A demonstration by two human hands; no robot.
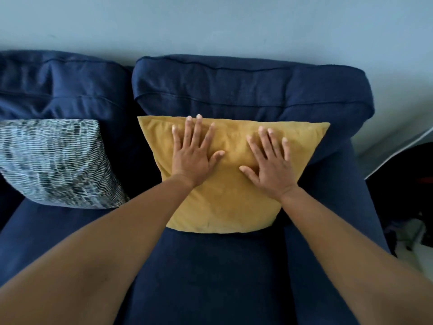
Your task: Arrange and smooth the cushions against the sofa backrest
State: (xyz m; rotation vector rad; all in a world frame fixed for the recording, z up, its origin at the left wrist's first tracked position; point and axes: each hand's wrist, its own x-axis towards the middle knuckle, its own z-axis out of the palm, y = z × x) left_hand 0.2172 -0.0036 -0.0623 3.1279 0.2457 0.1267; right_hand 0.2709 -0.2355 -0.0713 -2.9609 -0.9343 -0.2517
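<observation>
A mustard-yellow cushion [225,207] leans upright against the navy backrest cushion [246,87] of the sofa's right seat. My left hand [193,153] lies flat on its upper left part, fingers spread, fingertips at the top edge. My right hand [269,163] presses flat on the upper right part, fingers also spread. Neither hand grips anything. A cushion with a black-and-white woven pattern [56,163] leans against the left backrest cushion [61,85], apart from the yellow one.
The navy seat [210,273] stretches in front of the yellow cushion. The sofa's right armrest [337,202] runs beside it. A pale wall [210,24] stands behind the sofa. Dark objects and floor clutter [407,207] lie at the far right.
</observation>
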